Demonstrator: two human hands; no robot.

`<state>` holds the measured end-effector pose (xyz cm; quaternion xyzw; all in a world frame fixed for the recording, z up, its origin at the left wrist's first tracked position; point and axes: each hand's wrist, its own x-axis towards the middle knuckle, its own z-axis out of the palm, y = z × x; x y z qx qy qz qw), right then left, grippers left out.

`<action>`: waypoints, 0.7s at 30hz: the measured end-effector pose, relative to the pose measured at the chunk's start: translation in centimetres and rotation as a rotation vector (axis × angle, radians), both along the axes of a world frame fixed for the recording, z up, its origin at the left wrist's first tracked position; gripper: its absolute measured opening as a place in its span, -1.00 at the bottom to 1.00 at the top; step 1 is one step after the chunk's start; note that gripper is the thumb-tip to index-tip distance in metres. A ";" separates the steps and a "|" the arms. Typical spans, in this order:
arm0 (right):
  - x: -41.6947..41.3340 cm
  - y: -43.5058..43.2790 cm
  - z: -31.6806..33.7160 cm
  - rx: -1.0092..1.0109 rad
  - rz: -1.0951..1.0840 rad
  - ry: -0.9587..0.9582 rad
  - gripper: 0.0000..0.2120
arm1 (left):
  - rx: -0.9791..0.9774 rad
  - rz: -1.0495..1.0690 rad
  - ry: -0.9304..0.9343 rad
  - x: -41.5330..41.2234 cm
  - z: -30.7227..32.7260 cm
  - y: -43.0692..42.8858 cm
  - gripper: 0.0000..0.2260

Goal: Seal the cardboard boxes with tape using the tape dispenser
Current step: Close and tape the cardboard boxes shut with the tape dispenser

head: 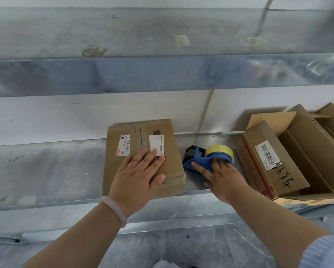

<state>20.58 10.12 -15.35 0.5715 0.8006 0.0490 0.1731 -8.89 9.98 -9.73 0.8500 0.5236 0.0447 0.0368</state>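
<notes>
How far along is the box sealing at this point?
Done: the closed box has its flaps folded flat; fresh tape on it can't be confirmed. In hand: left hand presses it, right hand grips the tape dispenser beside it. Left: taping, plus the open box.

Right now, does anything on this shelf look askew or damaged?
The open cardboard box at right sits skewed to the shelf edge, flaps splayed. Torn tape scraps cling to the metal panel above. The closed box is creased along its near edge.
</notes>
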 end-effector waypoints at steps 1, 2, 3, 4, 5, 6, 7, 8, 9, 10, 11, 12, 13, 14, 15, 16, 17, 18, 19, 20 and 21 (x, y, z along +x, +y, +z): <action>0.1 0.0 0.0 0.005 0.013 0.010 -0.26 | 0.005 -0.001 0.000 0.0 0.0 0.0 -0.42; 0.1 0.0 0.0 0.008 0.022 0.022 -0.28 | 0.008 -0.002 -0.003 0.0 0.1 0.0 -0.43; 0.0 0.0 0.1 0.005 0.022 0.036 -0.31 | 0.008 -0.003 -0.008 0.1 0.2 0.0 -0.44; 0.0 0.0 0.1 -0.003 0.013 0.050 -0.33 | 0.007 -0.003 -0.009 0.1 0.3 0.0 -0.44; 0.0 -0.1 0.2 -0.013 -0.003 0.063 -0.35 | 0.006 -0.004 -0.008 0.2 0.4 -0.1 -0.45; -0.1 -0.2 0.2 -0.020 -0.023 0.075 -0.36 | 0.003 -0.004 -0.007 0.2 0.4 -0.1 -0.45; -0.2 -0.4 0.2 -0.026 -0.049 0.087 -0.38 | -0.002 -0.005 -0.009 0.2 0.4 -0.1 -0.45; -0.3 -0.6 0.2 -0.039 -0.079 0.107 -0.39 | -0.007 -0.003 -0.014 0.3 0.4 -0.1 -0.45; -0.5 -0.9 0.3 -0.056 -0.113 0.137 -0.40 | -0.012 -0.001 -0.017 0.3 0.4 0.0 -0.44; -0.7 -1.3 0.5 -0.069 -0.150 0.178 -0.42 | -0.016 0.002 -0.015 0.3 0.4 0.1 -0.44; -1.0 -1.7 0.7 -0.067 -0.186 0.226 -0.43 | -0.021 0.005 -0.012 0.3 0.3 0.1 -0.43; -1.2 -2.3 1.0 -0.041 -0.217 0.283 -0.44 | -0.028 0.009 -0.020 0.2 0.2 0.2 -0.42; -1.5 -2.8 1.3 0.006 -0.247 0.361 -0.46 | -0.034 0.013 -0.039 0.2 0.2 0.2 -0.41; -1.8 -3.3 1.5 0.068 -0.286 0.463 -0.50 | -0.041 0.016 -0.063 0.1 0.2 0.2 -0.40; -2.4 -3.8 1.7 0.132 -0.343 0.593 -0.55 | -0.048 0.016 -0.084 0.1 0.3 0.2 -0.40; -3.4 -4.2 2.1 0.177 -0.417 0.756 -0.60 | -0.051 0.014 -0.100 0.0 0.3 0.2 -0.41; -4.7 -4.3 2.6 0.164 -0.510 0.936 -0.63 | -0.051 0.013 -0.109 0.0 0.3 0.2 -0.44; -6.1 -4.2 3.3 0.083 -0.608 1.130 -0.61 | -0.048 0.011 -0.109 -0.1 0.3 0.3 -0.48; -7.6 -3.9 3.8 -0.043 -0.692 1.320 -0.57 | -0.043 0.009 -0.105 -0.1 0.2 0.3 -0.52; -9.1 -3.7 4.2 -0.166 -0.751 1.465 -0.53 | -0.038 0.009 -0.104 0.0 0.0 0.3 -0.54; -10.5 -3.4 4.3 -0.244 -0.786 1.537 -0.51 | -0.031 0.011 -0.111 0.0 0.0 0.3 -0.54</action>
